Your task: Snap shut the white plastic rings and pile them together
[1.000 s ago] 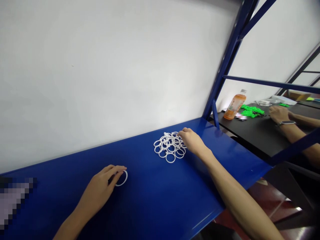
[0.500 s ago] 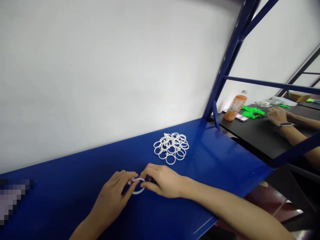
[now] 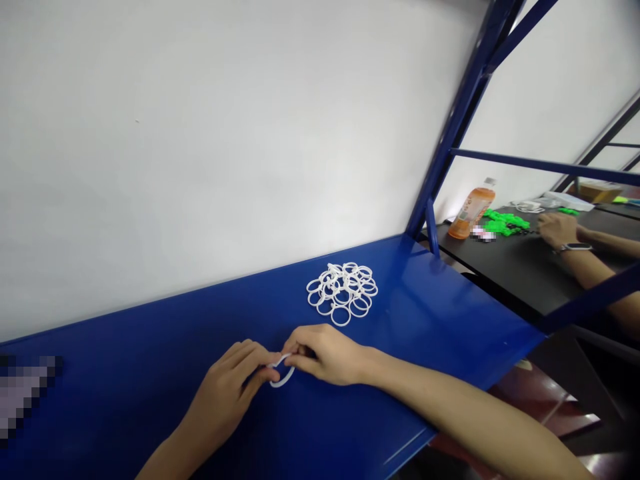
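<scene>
Over the blue shelf [image 3: 440, 313], my left hand [image 3: 227, 393] and my right hand [image 3: 327, 353] meet at the near middle. Both pinch small white rings [image 3: 283, 373] between their fingertips; I cannot tell whether it is one ring or two joined. The fingers of both hands are closed on the white plastic. A pile of several loose white rings [image 3: 343, 293] lies on the shelf behind my right hand, a short way off and untouched.
A white wall backs the shelf. A blue upright post [image 3: 450, 127] stands at the right end. Beyond it, a black table [image 3: 510, 267] holds an orange bottle [image 3: 467, 213] and green parts [image 3: 505, 222]; another person's hand [image 3: 557, 230] with a wristwatch works there.
A second ago my right hand was at the ring pile and my left held one ring alone. My right hand came back to the left, and both now pinch rings together.
</scene>
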`<control>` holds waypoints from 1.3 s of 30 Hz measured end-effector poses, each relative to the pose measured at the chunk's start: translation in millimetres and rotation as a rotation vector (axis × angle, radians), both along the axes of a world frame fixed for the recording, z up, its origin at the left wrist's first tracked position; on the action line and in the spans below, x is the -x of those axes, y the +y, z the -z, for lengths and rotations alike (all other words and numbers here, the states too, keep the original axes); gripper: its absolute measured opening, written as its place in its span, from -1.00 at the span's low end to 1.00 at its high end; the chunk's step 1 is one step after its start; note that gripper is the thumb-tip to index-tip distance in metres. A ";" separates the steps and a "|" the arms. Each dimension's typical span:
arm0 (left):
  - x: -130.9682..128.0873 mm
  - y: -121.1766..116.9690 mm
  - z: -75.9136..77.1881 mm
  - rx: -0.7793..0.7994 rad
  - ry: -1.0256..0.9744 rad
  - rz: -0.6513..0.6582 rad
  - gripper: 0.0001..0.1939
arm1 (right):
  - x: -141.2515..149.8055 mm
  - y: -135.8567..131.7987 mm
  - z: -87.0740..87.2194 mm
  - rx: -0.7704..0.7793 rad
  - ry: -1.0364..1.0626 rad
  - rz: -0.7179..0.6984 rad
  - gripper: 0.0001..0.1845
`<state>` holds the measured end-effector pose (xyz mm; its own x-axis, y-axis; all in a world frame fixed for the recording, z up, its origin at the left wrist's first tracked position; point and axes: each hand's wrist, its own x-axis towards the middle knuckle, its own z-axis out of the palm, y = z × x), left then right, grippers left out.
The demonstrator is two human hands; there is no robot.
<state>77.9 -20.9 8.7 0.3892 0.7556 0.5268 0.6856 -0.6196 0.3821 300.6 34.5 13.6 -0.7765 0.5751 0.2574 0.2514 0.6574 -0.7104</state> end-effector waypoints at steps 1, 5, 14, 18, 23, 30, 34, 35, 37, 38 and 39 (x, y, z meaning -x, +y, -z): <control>0.5 0.1 0.5 -0.002 0.015 0.010 -0.69 | -0.1 0.5 0.6 -0.016 -0.006 -0.016 -0.88; 2.9 0.4 3.9 0.011 0.073 0.052 -0.69 | -1.2 2.4 3.2 -0.104 -0.008 -0.096 -0.86; 2.3 2.5 7.0 -0.031 0.124 0.091 -0.70 | -3.0 1.8 4.2 -0.228 -0.013 -0.099 -0.78; 1.1 2.6 8.1 -0.077 0.148 0.077 -0.67 | -2.1 1.4 3.2 -0.241 -0.052 -0.092 -0.78; 0.6 5.0 12.7 -0.085 0.125 0.027 -0.67 | -1.4 -0.2 0.3 -0.242 -0.133 -0.037 -0.78; 0.6 6.0 18.0 -0.058 0.075 -0.035 -0.65 | -0.6 -2.9 -3.2 -0.243 -0.182 -0.002 -0.80; 6.7 7.5 22.3 0.011 0.085 -0.048 -0.69 | -2.1 -2.5 -5.0 -0.256 -0.162 0.041 -0.81; 9.0 8.5 23.7 0.036 0.100 -0.060 -0.71 | -3.8 -1.0 -6.6 -0.272 -0.176 0.057 -0.82; 13.9 11.1 27.1 0.094 0.131 -0.121 -0.68 | -9.7 4.6 -11.6 -0.325 -0.237 0.112 -0.85; 16.3 12.6 29.1 0.124 0.143 -0.160 -0.65 | -14.2 8.8 -14.9 -0.361 -0.275 0.154 -0.85; 18.5 14.0 31.3 0.149 0.152 -0.196 -0.62 | -19.5 13.7 -18.3 -0.399 -0.311 0.209 -0.84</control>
